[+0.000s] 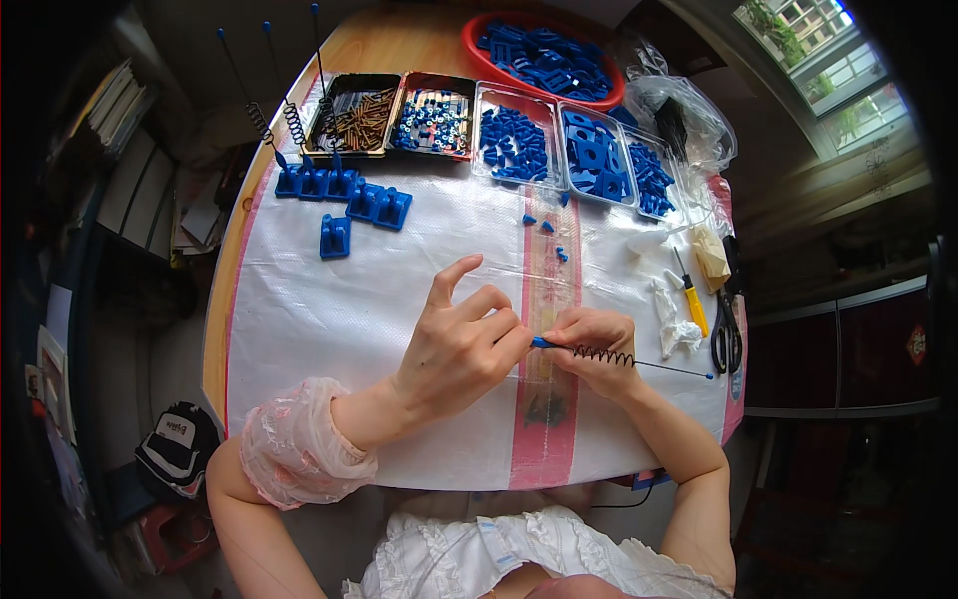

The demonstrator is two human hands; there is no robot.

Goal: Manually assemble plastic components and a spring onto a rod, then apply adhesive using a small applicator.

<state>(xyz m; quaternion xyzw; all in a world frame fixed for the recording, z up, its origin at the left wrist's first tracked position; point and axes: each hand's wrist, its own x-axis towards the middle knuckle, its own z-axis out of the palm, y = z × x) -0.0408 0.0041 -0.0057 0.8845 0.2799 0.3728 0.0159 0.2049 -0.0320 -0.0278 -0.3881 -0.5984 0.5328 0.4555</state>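
Over the middle of the table, my right hand [597,344] pinches a spring antenna [614,357]: a thin black rod with a coil, a small blue tip at the right and a blue base at the left. My left hand [464,337] meets that blue base with its thumb and fingers closed together, its index finger raised. What lies between the left fingertips is hidden. Several small blue cone-like pieces [548,228] are scattered on the white sheet beyond my hands. Blue brackets [335,238] stand at the far left, some carrying upright spring antennas [294,125].
Trays of brass screws [364,120], small metal and blue bits [436,120] and blue plastic parts [514,140] line the back. Behind them stands a red basin [469,45] of blue pieces. At right lie a yellow-handled screwdriver [696,309], black scissors [726,344] and crumpled tissue [677,324].
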